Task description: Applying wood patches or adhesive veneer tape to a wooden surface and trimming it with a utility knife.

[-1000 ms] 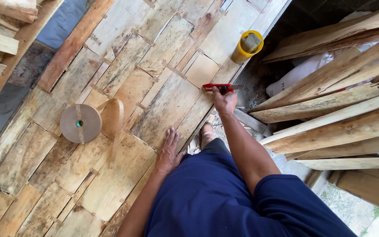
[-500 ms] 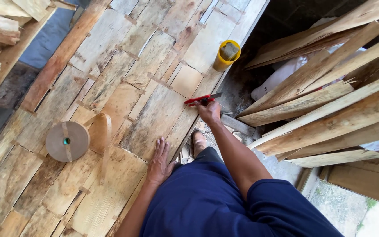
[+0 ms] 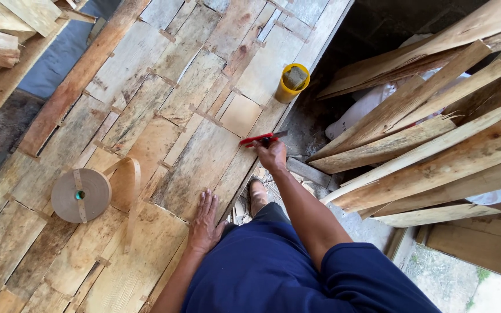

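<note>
We had drawn our right hand (image 3: 272,156), fingers clamping the red-handled knife (image 3: 260,139), nearer along the patched veneer sheet (image 3: 192,168), left hand (image 3: 205,217) flat, holding nothing.

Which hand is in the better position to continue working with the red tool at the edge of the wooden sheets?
The right hand, probably: it already grips the red tool at the edge of the wooden sheets. The left hand lies flat on the sheets, nearer the body, and seems better suited to holding them down.
</note>
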